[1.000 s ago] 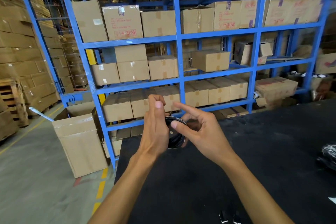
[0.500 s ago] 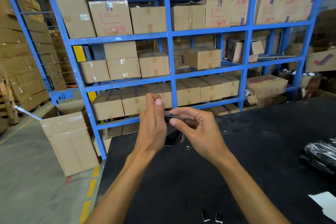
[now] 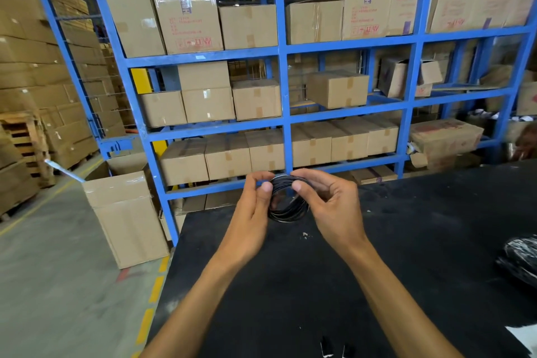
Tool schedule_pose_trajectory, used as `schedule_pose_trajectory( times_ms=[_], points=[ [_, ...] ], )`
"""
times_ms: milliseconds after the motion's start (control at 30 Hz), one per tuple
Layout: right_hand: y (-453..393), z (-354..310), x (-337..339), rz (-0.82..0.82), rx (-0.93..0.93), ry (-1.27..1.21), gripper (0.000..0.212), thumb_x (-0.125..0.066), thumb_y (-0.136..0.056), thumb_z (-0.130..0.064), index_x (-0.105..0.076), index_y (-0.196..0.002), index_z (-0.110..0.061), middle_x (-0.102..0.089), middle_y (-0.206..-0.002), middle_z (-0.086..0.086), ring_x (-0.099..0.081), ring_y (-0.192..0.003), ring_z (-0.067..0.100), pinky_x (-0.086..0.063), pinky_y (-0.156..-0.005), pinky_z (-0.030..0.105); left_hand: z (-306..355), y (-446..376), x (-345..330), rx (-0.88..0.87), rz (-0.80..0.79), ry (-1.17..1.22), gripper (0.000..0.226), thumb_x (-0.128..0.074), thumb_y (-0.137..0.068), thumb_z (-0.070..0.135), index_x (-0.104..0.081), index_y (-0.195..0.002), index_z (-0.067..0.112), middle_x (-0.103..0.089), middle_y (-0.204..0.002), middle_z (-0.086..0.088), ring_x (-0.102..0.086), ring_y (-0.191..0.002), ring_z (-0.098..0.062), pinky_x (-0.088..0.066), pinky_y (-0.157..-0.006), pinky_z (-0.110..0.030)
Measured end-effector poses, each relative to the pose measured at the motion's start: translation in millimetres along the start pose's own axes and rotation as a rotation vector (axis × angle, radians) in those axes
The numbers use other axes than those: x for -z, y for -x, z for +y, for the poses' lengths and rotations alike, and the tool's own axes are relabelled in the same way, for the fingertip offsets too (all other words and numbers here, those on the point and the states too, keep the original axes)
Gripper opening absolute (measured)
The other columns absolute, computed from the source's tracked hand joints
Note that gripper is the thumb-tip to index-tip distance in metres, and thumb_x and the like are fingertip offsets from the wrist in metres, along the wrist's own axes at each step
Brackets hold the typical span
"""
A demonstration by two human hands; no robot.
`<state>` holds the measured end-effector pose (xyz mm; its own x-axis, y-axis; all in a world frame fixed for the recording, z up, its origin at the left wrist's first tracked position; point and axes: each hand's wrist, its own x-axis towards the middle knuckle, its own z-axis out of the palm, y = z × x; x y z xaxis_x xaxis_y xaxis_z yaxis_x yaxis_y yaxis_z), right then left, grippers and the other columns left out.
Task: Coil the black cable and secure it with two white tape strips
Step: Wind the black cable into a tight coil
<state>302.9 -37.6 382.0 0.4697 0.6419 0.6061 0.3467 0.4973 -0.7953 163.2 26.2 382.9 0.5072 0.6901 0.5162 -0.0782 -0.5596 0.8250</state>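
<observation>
Head camera, looking forward and down: two bare forearms reach out over a black table (image 3: 406,241). Between the hands, held up in the air above the table's far edge, is the black cable (image 3: 287,206), already wound into a flat ring of many turns. The ring stands nearly upright, its open centre facing roughly toward the camera.

The left hand (image 3: 252,212) pinches the ring's upper left arc between thumb and curled fingers. The right hand (image 3: 334,209) pinches the upper right arc the same way. Both thumbs sit at the top of the ring, close together, with a short stretch of bundled cable showing between them. The lower half of the ring hangs free below both grips.

No white tape strip is clearly visible on the coil or in either hand. A white sheet (image 3: 523,337) lies at the table's near right corner, nearer the right hand; whether it carries tape I cannot tell. Blue shelving (image 3: 286,113) stacked with cardboard boxes (image 3: 255,99) stands beyond the table.
</observation>
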Motion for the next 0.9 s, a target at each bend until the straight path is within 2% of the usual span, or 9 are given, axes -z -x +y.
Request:
schedule_pose_trajectory(
  times_ms=[133, 267, 367, 433, 500, 600, 733, 833, 900],
  points=[
    [-5, 9, -5, 0.012, -0.008, -0.055, 0.020, -0.070, -0.089, -0.006, -0.075, -0.109, -0.007, -0.078, -0.099, 0.002, -0.074, -0.094, 0.009, -0.056, -0.078, 0.017, -2, 2, -6, -0.091, 0.096, -0.024, 0.022, -0.034, -0.103, 0.034, -0.043, -0.123, 0.033, -0.062, -0.100, 0.002, -0.062, -0.096, -0.021, -0.052, -0.086, -0.031],
    [-9, 17, -8, -0.003, -0.011, -0.097, 0.023, -0.068, -0.090, -0.005, -0.072, -0.113, -0.002, -0.078, -0.102, 0.006, -0.074, -0.097, 0.013, -0.058, -0.080, 0.020, -3, -2, -10, -0.134, 0.200, -0.019, 0.021, -0.045, -0.101, 0.025, -0.056, -0.120, 0.024, -0.069, -0.097, 0.005, -0.067, -0.093, -0.011, -0.052, -0.082, -0.031],
    [-11, 22, -10, -0.006, -0.020, -0.127, 0.021, -0.069, -0.090, -0.004, -0.073, -0.110, -0.002, -0.078, -0.100, 0.006, -0.075, -0.095, 0.013, -0.058, -0.081, 0.022, -7, -2, -10, -0.120, 0.237, 0.016, 0.036, -0.053, -0.097, 0.028, -0.048, -0.132, 0.035, -0.072, -0.094, -0.002, -0.070, -0.093, -0.018, -0.056, -0.084, -0.036],
    [-13, 25, -11, -0.017, -0.023, -0.133, 0.021, -0.069, -0.090, -0.005, -0.074, -0.110, -0.003, -0.078, -0.101, 0.006, -0.075, -0.095, 0.013, -0.058, -0.081, 0.022, -9, -3, -9, -0.132, 0.228, 0.023, 0.034, -0.056, -0.096, 0.026, -0.051, -0.128, 0.035, -0.072, -0.098, 0.001, -0.069, -0.096, -0.018, -0.056, -0.086, -0.037],
    [-15, 28, -12, -0.024, -0.024, -0.132, 0.021, -0.069, -0.090, -0.006, -0.074, -0.110, -0.004, -0.078, -0.101, 0.005, -0.074, -0.096, 0.012, -0.059, -0.081, 0.023, -11, -5, -8, -0.140, 0.212, 0.048, 0.028, -0.057, -0.094, 0.021, -0.055, -0.121, 0.030, -0.072, -0.102, 0.006, -0.069, -0.098, -0.016, -0.055, -0.085, -0.031],
    [-19, 32, -14, -0.028, -0.019, -0.133, 0.020, -0.069, -0.090, -0.006, -0.074, -0.109, -0.004, -0.078, -0.101, 0.004, -0.074, -0.096, 0.012, -0.059, -0.082, 0.023, -16, -10, -5, -0.127, 0.221, 0.132, 0.022, -0.060, -0.091, 0.020, -0.058, -0.113, 0.023, -0.074, -0.097, -0.004, -0.071, -0.091, -0.018, -0.056, -0.080, -0.029],
    [-23, 37, -21, -0.008, -0.023, -0.151, 0.019, -0.068, -0.090, -0.005, -0.074, -0.108, -0.003, -0.078, -0.099, 0.005, -0.075, -0.094, 0.012, -0.058, -0.081, 0.023, -22, -15, -3, -0.004, 0.244, 0.298, 0.024, -0.063, -0.085, 0.022, -0.063, -0.109, 0.019, -0.076, -0.084, -0.003, -0.070, -0.080, -0.011, -0.054, -0.077, -0.023],
    [-23, 40, -25, 0.018, -0.017, -0.145, 0.018, -0.068, -0.090, -0.005, -0.075, -0.106, -0.006, -0.078, -0.098, 0.002, -0.075, -0.094, 0.011, -0.057, -0.081, 0.021, -23, -18, 1, 0.148, 0.138, 0.530, 0.030, -0.061, -0.082, 0.029, -0.062, -0.109, 0.018, -0.070, -0.081, -0.002, -0.064, -0.081, -0.010, -0.050, -0.086, -0.029],
    [-23, 41, -25, 0.031, -0.016, -0.133, 0.017, -0.069, -0.090, -0.005, -0.075, -0.105, -0.007, -0.078, -0.097, 0.001, -0.074, -0.094, 0.010, -0.056, -0.082, 0.020, -21, -19, 7, 0.197, 0.071, 0.579, 0.034, -0.058, -0.082, 0.034, -0.062, -0.111, 0.015, -0.066, -0.079, -0.002, -0.061, -0.080, -0.012, -0.050, -0.085, -0.029]
  ],
)
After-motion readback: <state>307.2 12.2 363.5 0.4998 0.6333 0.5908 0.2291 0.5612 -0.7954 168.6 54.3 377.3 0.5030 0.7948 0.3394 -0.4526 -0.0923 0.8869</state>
